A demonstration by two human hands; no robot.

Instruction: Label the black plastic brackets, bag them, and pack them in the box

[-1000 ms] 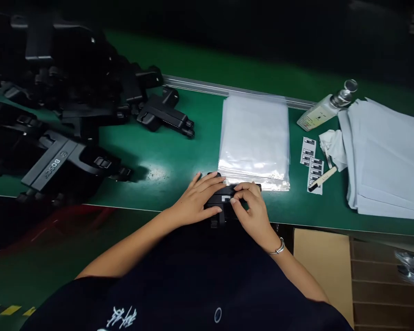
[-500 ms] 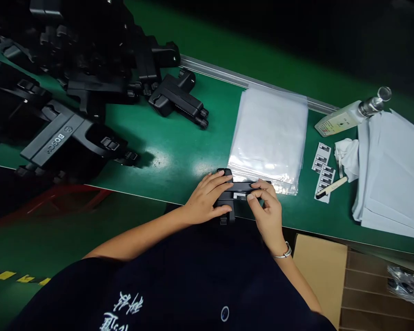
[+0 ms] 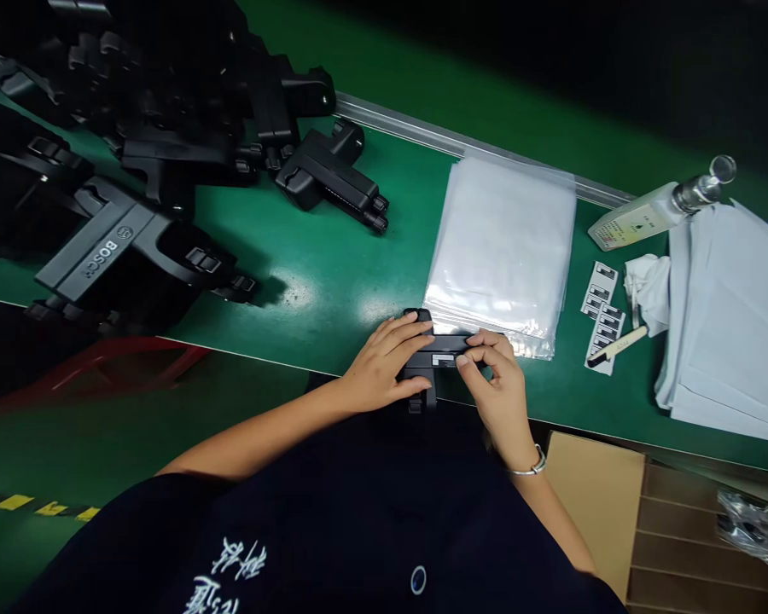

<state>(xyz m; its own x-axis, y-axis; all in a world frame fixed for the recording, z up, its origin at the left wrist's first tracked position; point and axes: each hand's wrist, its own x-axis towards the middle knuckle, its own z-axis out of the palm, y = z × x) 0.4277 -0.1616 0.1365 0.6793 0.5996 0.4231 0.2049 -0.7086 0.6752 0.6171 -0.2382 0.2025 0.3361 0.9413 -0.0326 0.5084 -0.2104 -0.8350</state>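
At the front edge of the bench lies a T-shaped black plastic device (image 3: 446, 344) with a small white label (image 3: 444, 360) on its side. My left hand (image 3: 384, 362) holds the device's left end, with the fingers over the top and the thumb on the near side. At the right part, my right hand (image 3: 496, 379) grips the device, fingers curled over the far edge. Its thumb tip touches the device by the label's right end. Whether something small sits between those fingertips is hidden.
Clear plastic bags (image 3: 503, 247) lie stacked behind the device. To the right are label sheets (image 3: 600, 290), a brush-like stick (image 3: 618, 346), a crumpled white cloth (image 3: 649, 290), a pump bottle (image 3: 640, 217) and paper sheets (image 3: 736, 324). More black devices (image 3: 333, 175) crowd the left, one grey-topped marked BOSCH (image 3: 102, 247).
My right thumb has shifted slightly left along the device, near the label. Both hands otherwise keep their hold, and the view has moved a little.
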